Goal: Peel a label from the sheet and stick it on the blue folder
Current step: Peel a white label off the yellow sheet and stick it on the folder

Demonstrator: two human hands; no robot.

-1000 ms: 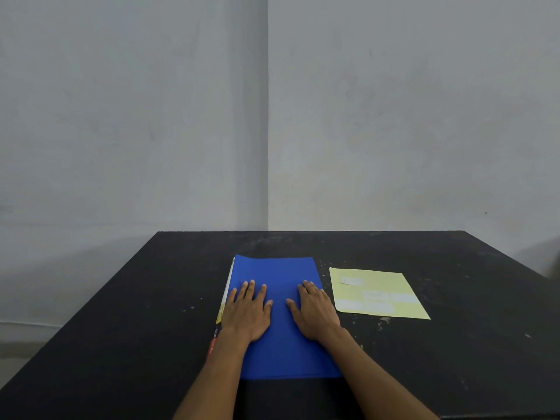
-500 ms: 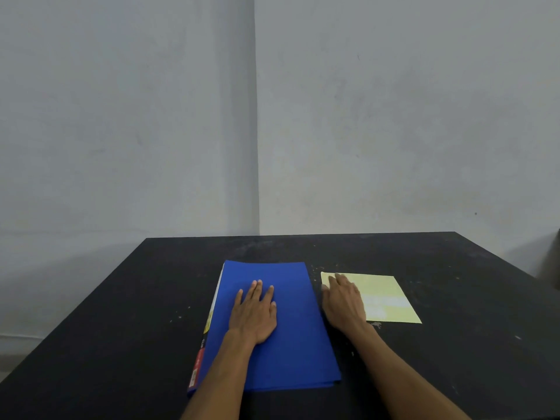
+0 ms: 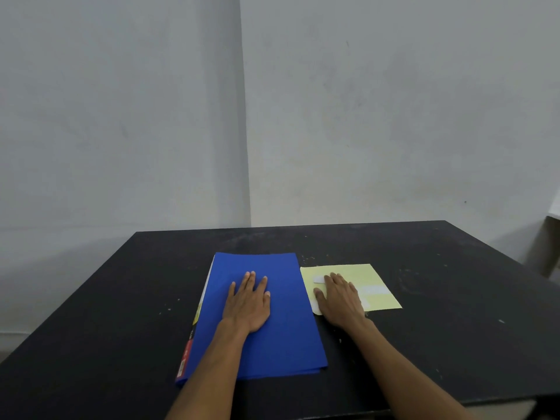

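A blue folder [image 3: 278, 338] lies flat in the middle of the black table [image 3: 121, 313]. My left hand [image 3: 249, 301] rests palm down on its upper half, fingers spread. To the right lies a pale yellow label sheet [image 3: 375, 277] with white labels; one small label [image 3: 318, 279] shows just left of my fingertips. My right hand [image 3: 339, 298] lies flat on the sheet's left part, fingers apart, holding nothing. The sheet's near left corner [image 3: 315, 309] looks pale and rounded beside my thumb.
Grey walls meet in a corner behind the table. A pale piece of furniture [image 3: 550, 244] stands at the far right edge. The table's near edge [image 3: 454, 403] runs below my right forearm. Yellow and red paper edges [image 3: 189, 347] stick out at the folder's left side.
My right hand left the folder and moved right onto the label sheet, then slid further over it. My left hand stayed on the folder. The view shifted slightly.
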